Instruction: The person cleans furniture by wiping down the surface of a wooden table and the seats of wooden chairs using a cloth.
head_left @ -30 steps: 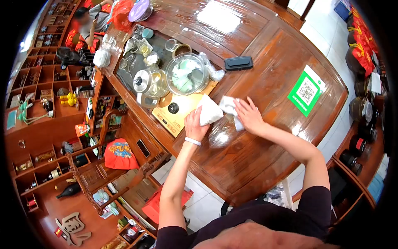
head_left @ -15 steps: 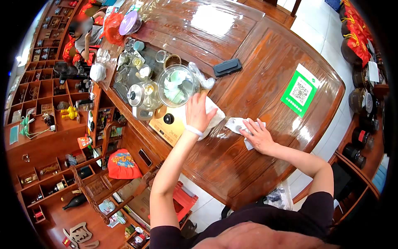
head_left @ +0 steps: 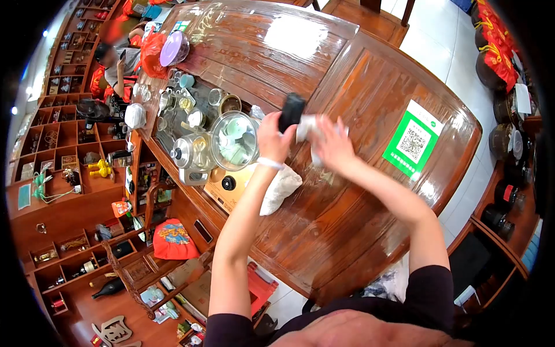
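Observation:
My left hand (head_left: 274, 139) grips a black case (head_left: 292, 111), tilted up over the wooden table (head_left: 347, 231). Close to its right, my right hand (head_left: 332, 143) is closed on a white cloth (head_left: 309, 128), blurred by motion. A second white cloth (head_left: 282, 189) lies bunched beneath my left forearm, beside a tan board with a black knob (head_left: 229, 183). Just left of my left hand stands a glass bowl (head_left: 234, 141) with pale green pieces inside. A glass kettle (head_left: 191, 151) stands beside the bowl.
A dark tray (head_left: 199, 92) holds several glass cups and jars. The green QR card (head_left: 412, 140) lies on the right of the table. A purple-lidded bowl (head_left: 174, 48) and red bag (head_left: 154, 55) are at the far left, near a seated person (head_left: 122, 62).
My left hand has let go of its cloth and picked up the black case from the table. My right hand has moved up and left with its cloth, towards the case.

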A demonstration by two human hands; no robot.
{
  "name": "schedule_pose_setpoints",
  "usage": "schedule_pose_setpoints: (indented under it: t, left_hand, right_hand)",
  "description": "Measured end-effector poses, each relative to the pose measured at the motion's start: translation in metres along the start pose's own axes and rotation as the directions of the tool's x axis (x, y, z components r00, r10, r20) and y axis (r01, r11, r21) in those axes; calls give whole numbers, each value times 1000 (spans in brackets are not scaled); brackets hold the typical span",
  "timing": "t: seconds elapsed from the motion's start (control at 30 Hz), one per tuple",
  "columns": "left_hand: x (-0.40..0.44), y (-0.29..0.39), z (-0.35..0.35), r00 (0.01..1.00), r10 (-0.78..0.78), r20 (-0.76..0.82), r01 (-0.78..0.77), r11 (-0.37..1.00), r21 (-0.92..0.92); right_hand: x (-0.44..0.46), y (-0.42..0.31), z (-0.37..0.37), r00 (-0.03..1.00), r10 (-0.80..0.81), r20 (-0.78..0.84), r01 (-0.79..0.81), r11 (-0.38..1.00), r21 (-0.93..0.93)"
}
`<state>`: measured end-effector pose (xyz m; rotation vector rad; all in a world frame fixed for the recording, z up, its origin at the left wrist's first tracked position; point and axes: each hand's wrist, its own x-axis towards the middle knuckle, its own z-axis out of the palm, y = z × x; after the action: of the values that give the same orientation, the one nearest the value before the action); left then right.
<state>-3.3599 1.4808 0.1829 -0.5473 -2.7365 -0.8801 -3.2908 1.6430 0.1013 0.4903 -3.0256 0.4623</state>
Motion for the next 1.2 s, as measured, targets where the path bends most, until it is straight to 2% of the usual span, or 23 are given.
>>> schedule_pose_setpoints:
  t: [0.1, 0.13, 0.2, 0.27, 0.33, 0.43, 0.47, 0.5, 0.6, 0.63, 0.67, 0.7, 0.73, 0.77, 0.8, 0.83, 0.87, 0.9, 0.93, 0.97, 1.0, 1.07, 1.2]
  left_hand:
    - [-25, 6, -40, 947, -300, -115, 255, 920, -299]
    - [-32, 6, -55, 937, -338, -88, 286, 888, -359]
    - [-46, 2, -64, 908, -403, -119, 311, 836, -452]
    - [-60, -6, -55, 915, -394, -89, 332, 859, -391]
    - [-63, 0, -39, 948, -314, -47, 298, 931, -209]
    - [-56, 4, -13, 996, -88, 21, 88, 996, -13]
    - [-55, 0, -4, 997, -68, 30, 66, 996, 59]
    - [-52, -1, 1, 996, -74, 59, 67, 992, 103]
    - [-45, -11, 9, 972, -199, 128, 175, 969, 176]
    - [-44, -15, 6, 987, -133, 88, 114, 974, 194]
    - [-45, -18, 4, 988, -135, 78, 118, 975, 188]
    - [-46, -20, 1, 971, -229, 63, 216, 962, 165]
    - [-48, -21, -1, 946, -321, 53, 311, 940, 138]
    - [-52, -25, -2, 950, -311, 31, 306, 946, 108]
    - [-56, -24, -2, 949, -314, 26, 310, 945, 101]
    - [-62, -23, -2, 912, -409, -21, 407, 911, -69]
    - [-68, -22, -3, 862, -505, -48, 482, 844, -236]
    - [-65, -2, -11, 820, -569, -61, 506, 770, -389]
    - [-66, 4, -14, 820, -570, -59, 509, 772, -381]
    - [-67, 8, -17, 788, -613, -56, 500, 689, -525]
    - [-69, 10, -19, 755, -654, -46, 472, 591, -655]
    - [-72, 9, -22, 762, -644, -66, 468, 619, -630]
    - [-70, 6, -27, 804, -592, -57, 444, 662, -604]
  right_hand:
    - [85, 57, -19, 936, 345, -76, -352, 930, -104]
    - [101, 69, -18, 927, 332, -172, -348, 934, -74]
    - [127, 54, -30, 949, 307, 77, -295, 946, -133]
    - [135, 11, -4, 920, 371, 130, -387, 800, 459]
    - [121, -10, 27, 991, -39, -130, 38, 999, -9]
    - [139, 9, 36, 964, -85, -253, 87, 996, -3]
    - [139, 24, -25, 989, 36, 147, -12, 987, -158]
    - [130, 36, -83, 913, 350, 209, -292, 919, -263]
    - [95, 171, -56, 847, 381, -370, -469, 864, -184]
    - [69, 208, -67, 780, 580, -237, -611, 787, -84]
    - [28, 232, -75, 789, 501, -355, -583, 793, -178]
    - [-11, 247, -85, 761, 602, -244, -649, 700, -298]
    - [-52, 264, -80, 727, 610, -315, -686, 662, -301]
    - [-77, 241, -114, 685, 729, 14, -585, 561, -586]
    - [-111, 235, -99, 625, 771, -121, -741, 538, -401]
    - [-142, 223, -81, 644, 755, -121, -729, 558, -396]
    - [-156, 189, -74, 738, 671, -69, -566, 560, -605]
    - [-157, 150, -73, 754, 648, 107, -513, 683, -520]
    - [-151, 113, -74, 812, 539, 224, -450, 822, -349]
    - [-141, 81, -71, 858, 443, 261, -418, 897, -145]
    - [-134, 59, -50, 973, 226, 40, -218, 966, -136]
    - [-79, 23, -37, 999, 34, -23, -33, 997, 72]
    - [37, -4, 5, 985, -61, -160, 79, 991, 107]
